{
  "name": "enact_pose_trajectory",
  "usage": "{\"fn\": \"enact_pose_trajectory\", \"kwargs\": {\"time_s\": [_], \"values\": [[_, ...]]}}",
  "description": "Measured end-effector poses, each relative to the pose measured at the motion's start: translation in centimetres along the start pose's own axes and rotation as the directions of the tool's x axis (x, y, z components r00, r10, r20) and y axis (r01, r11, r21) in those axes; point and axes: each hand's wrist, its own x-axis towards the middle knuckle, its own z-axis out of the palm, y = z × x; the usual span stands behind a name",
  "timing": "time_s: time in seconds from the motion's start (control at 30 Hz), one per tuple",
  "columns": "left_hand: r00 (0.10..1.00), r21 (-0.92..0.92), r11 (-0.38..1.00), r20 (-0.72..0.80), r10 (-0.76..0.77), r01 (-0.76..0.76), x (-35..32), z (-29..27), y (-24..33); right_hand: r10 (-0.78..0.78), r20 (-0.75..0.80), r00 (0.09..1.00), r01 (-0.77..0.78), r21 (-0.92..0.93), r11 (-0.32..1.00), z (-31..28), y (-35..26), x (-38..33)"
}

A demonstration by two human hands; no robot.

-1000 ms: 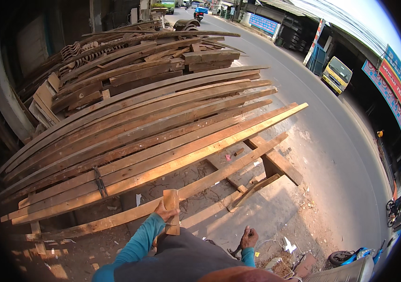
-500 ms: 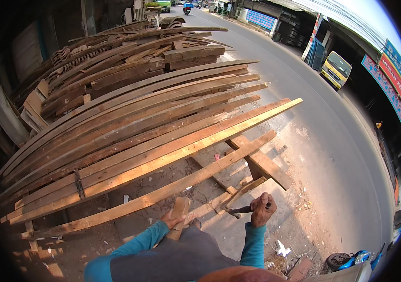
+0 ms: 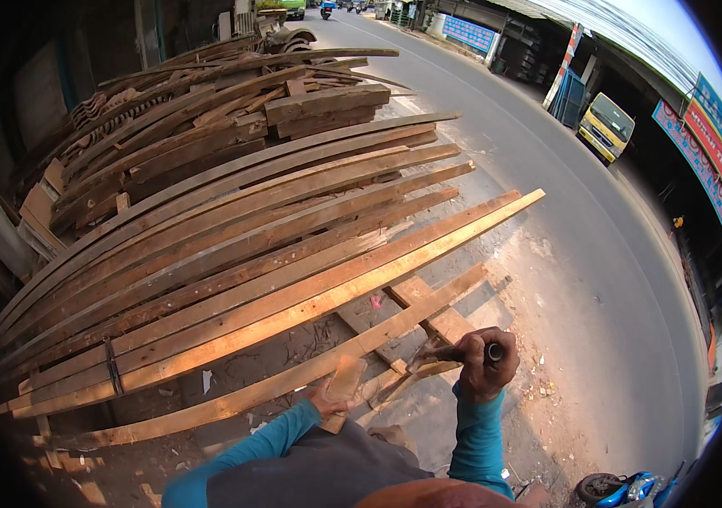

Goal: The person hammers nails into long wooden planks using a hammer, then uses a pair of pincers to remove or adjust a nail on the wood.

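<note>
My right hand (image 3: 489, 364) is wrapped round the handle of a hammer (image 3: 448, 353), in front of me on the right. The dark butt of its handle points up out of my fist, while its head points left over the timber supports. Down to the left, my left hand (image 3: 327, 400) grips a short wooden block (image 3: 346, 383) by its left side. The block stands tilted near my lap, at the near edge of a long wooden beam (image 3: 284, 380). This beam lies across a wooden crosspiece (image 3: 433, 311) at its right end.
Beyond the beam, several long planks (image 3: 293, 320) lie side by side, a dark strap (image 3: 113, 367) round the nearest. A heap of old timber (image 3: 200, 140) stands at far left. A road (image 3: 581, 254) curves along the right, with a yellow truck (image 3: 605, 127) and a blue motorcycle (image 3: 632, 488).
My right hand has risen and moved slightly right with the hammer. My left hand and the block sit a little further right. The whole view has shifted slightly.
</note>
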Motion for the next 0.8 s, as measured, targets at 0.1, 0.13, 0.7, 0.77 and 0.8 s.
{"fn": "enact_pose_trajectory", "kwargs": {"time_s": [0.1, 0.13, 0.7, 0.77, 0.8], "values": [[1.000, -0.010, 1.000, 0.002, -0.020, 0.020, 1.1, 1.5, 0.6, -0.223, -0.219, 0.950, 0.248, 0.093, 0.964, -1.2, 0.3, 3.7], [0.999, 0.030, 0.999, 0.009, -0.040, 0.040, 0.9, 1.7, 0.4, -0.211, -0.223, 0.952, 0.240, 0.108, 0.965, -1.1, 0.6, 4.9], [0.593, 0.095, 0.980, -0.805, -0.029, 0.176, 9.9, 16.3, 5.5, 0.192, 0.184, 0.964, -0.265, 0.732, 0.628, -6.3, 22.4, 14.4], [0.480, 0.101, 0.977, -0.877, -0.002, 0.188, 11.2, 16.9, 4.3, 0.143, 0.198, 0.970, -0.244, 0.826, 0.508, -4.9, 23.8, 14.3], [0.401, 0.127, 0.973, -0.915, 0.039, 0.194, 11.6, 16.9, 3.8, 0.149, 0.207, 0.967, -0.254, 0.834, 0.491, -4.1, 24.5, 14.0]]}}
